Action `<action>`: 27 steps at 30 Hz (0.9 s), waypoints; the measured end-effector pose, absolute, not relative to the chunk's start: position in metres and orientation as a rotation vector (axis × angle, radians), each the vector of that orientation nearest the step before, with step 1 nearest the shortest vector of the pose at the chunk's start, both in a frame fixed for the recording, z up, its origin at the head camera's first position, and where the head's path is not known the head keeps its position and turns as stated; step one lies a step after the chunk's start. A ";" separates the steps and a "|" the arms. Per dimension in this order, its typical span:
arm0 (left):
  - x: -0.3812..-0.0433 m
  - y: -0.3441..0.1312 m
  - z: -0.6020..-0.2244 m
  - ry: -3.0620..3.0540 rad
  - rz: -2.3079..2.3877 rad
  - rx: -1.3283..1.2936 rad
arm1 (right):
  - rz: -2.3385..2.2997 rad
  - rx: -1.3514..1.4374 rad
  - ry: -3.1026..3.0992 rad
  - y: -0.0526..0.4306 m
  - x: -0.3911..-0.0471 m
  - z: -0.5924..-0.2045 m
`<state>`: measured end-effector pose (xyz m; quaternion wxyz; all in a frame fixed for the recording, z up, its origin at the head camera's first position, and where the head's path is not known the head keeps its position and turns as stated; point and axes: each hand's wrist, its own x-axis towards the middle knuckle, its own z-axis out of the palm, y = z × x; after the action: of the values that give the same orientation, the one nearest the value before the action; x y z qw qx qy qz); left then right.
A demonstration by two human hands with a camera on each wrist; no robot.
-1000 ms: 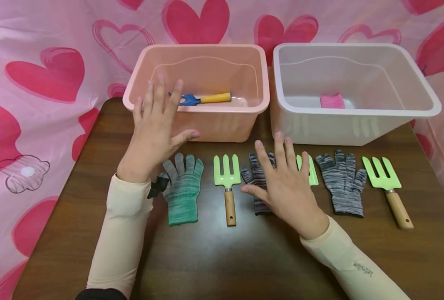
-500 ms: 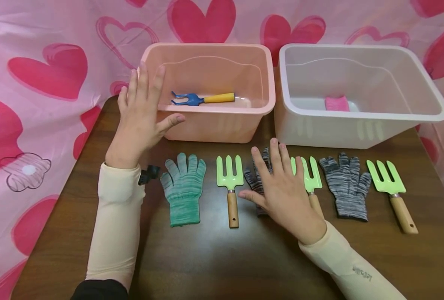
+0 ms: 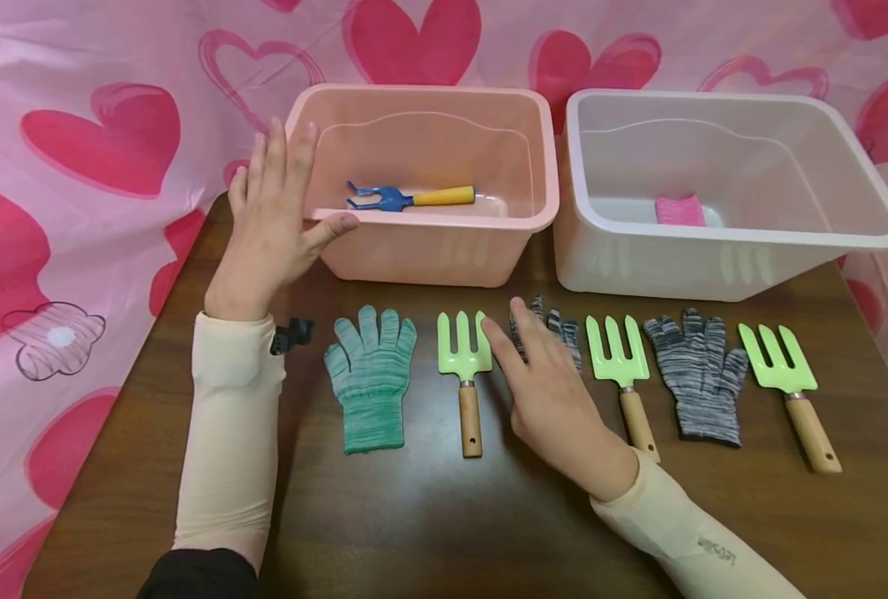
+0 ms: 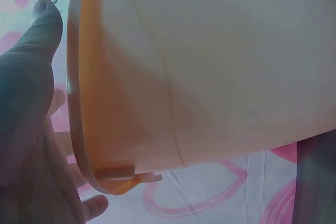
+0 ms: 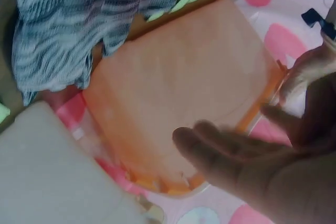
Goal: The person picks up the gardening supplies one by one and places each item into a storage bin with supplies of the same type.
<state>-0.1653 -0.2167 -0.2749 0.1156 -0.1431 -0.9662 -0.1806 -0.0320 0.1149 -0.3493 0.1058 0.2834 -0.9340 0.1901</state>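
My left hand [image 3: 267, 212] is raised with straight, spread fingers at the left front corner of the peach bin [image 3: 444, 254]; in the left wrist view its thumb lies along the rim. Fingers extended, my right hand [image 3: 552, 399] hovers above a dark striped glove [image 3: 563, 326] and covers most of it. Its index fingertip overlaps the tines of a green garden hand fork [image 3: 464, 362] in the head view. To its right lie a second hand fork [image 3: 617, 362], a grey striped glove [image 3: 701, 378] and a third hand fork [image 3: 784, 374]. Neither hand holds anything.
A green glove [image 3: 372, 378] lies left of the forks. Inside the peach bin is a blue cultivator [image 3: 414, 198] with a yellow handle. The white bin [image 3: 653, 262] beside it contains a small pink piece [image 3: 679, 210]. Behind hangs a heart-patterned cloth [image 3: 414, 37].
My left hand has moved left, from in front of the peach bin to its corner. The right hand has shifted slightly left with its fingers closer together, uncovering the second hand fork.
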 end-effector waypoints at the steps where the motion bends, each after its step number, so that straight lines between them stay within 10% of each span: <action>1: -0.166 -0.217 -0.275 -2.831 -0.537 -0.416 | 0.594 0.844 -2.718 0.114 -0.031 -0.350; 27: -0.180 -0.218 -0.275 -2.800 -0.703 -0.407 | 0.565 0.917 -2.721 0.093 -0.004 -0.372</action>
<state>-0.1799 -0.2183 -0.2745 0.1129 -0.1386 -0.9543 -0.2396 -0.0040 0.0931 -0.3716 0.1076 0.3115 -0.9244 0.1920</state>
